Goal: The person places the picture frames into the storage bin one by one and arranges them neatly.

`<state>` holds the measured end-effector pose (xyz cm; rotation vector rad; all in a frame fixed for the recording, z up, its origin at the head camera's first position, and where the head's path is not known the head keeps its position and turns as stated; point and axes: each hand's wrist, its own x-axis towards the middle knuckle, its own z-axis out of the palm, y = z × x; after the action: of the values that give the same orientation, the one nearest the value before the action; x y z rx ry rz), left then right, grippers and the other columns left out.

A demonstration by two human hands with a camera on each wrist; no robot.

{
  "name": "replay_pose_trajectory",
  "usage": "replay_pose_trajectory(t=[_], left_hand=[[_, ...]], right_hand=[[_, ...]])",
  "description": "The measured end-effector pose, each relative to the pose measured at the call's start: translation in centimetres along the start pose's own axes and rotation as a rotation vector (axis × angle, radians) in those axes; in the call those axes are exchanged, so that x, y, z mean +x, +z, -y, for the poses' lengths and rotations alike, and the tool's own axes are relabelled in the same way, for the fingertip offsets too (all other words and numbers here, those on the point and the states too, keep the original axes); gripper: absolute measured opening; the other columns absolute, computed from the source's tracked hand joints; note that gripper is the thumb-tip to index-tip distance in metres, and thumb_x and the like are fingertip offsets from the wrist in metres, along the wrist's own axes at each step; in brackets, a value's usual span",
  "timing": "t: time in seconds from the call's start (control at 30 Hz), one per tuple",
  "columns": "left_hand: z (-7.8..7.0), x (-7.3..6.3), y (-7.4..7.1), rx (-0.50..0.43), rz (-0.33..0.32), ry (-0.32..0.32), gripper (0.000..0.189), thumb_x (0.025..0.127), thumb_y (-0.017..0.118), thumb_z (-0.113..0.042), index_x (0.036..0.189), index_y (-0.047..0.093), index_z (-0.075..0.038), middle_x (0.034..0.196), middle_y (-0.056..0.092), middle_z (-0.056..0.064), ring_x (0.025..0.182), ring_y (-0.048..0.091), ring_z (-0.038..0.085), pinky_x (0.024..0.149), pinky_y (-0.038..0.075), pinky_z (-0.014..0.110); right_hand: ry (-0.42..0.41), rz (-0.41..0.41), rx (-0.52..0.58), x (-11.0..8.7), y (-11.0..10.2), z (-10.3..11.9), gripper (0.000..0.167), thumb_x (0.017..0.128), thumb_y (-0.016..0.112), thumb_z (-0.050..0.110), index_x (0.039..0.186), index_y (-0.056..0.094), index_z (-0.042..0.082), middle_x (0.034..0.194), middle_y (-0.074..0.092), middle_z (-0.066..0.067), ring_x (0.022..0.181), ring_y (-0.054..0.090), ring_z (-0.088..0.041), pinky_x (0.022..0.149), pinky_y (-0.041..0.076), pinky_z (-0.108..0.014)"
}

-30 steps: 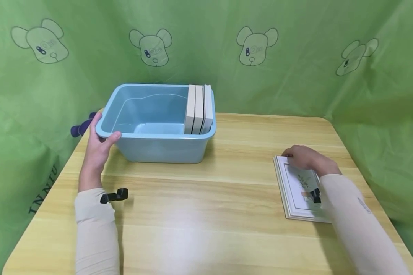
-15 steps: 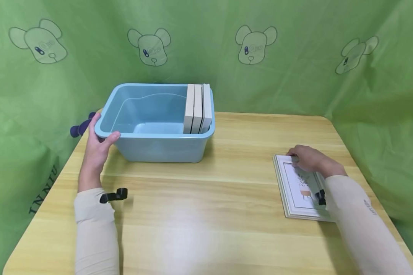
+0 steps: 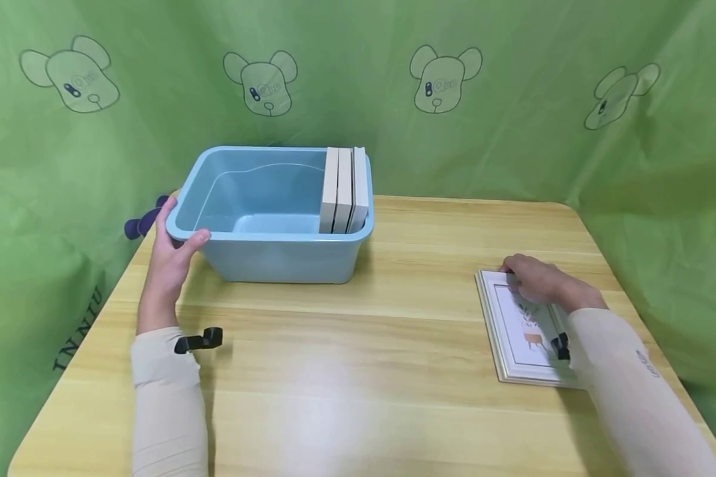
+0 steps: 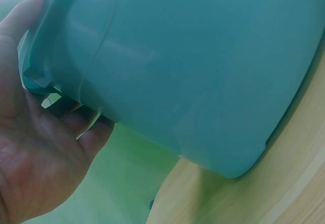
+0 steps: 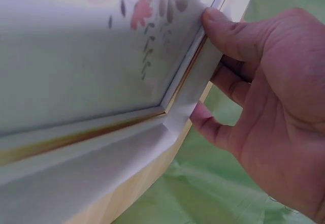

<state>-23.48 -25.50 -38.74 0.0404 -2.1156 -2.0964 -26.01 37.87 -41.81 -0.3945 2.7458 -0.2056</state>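
Note:
A light blue plastic bin (image 3: 274,260) stands at the back left of the table, and my left hand (image 3: 168,268) grips the rim at its near left corner. In the left wrist view the thumb lies over the rim, with the fingers (image 4: 96,136) under it and against the outer wall. Several white frame-like slabs (image 3: 344,189) stand upright along the bin's right end. On the right lies a white picture frame (image 3: 507,324) with a potted-plant print and layered edges. My right hand (image 3: 539,281) holds its far edge, thumb (image 5: 223,28) on the face, fingers round the side.
The wooden table (image 3: 334,371) reaches to a green curtain (image 3: 358,86) printed with bear heads at the back and sides. Behind the bin's left corner shows a dark purple object (image 3: 143,222). Each sleeve carries a black bracket (image 3: 199,340).
My right hand has shifted slightly to the right along the far edge of the picture frame, uncovering more of its print. The left hand and the bin have stayed in place.

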Motion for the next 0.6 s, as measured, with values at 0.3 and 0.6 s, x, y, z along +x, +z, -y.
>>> replay_pose_trajectory(t=[0.3,0.6], left_hand=[[-0.1,0.7,0.0,-0.030,0.002,0.029,0.086,0.088,0.069,-0.018,0.153,0.015,-0.035,0.157,0.024,0.008,0.141,0.026,0.023,0.122,0.019,0.043],[0.2,0.4,0.0,-0.021,0.003,-0.005,0.087,0.087,0.069,-0.018,0.152,0.015,-0.037,0.158,0.023,0.007,0.142,0.025,0.022,0.123,0.018,0.044]], right_hand=[[0.003,-0.013,-0.045,-0.6,-1.4,0.0,0.021,0.096,0.052,0.009,0.116,0.054,0.007,0.105,0.063,-0.013,0.091,0.058,-0.025,0.078,0.049,-0.045],[-0.032,-0.017,0.002,-1.2,-0.8,-0.2,0.018,0.095,0.051,0.004,0.113,0.053,0.004,0.103,0.063,-0.014,0.091,0.058,-0.026,0.080,0.049,-0.047]])
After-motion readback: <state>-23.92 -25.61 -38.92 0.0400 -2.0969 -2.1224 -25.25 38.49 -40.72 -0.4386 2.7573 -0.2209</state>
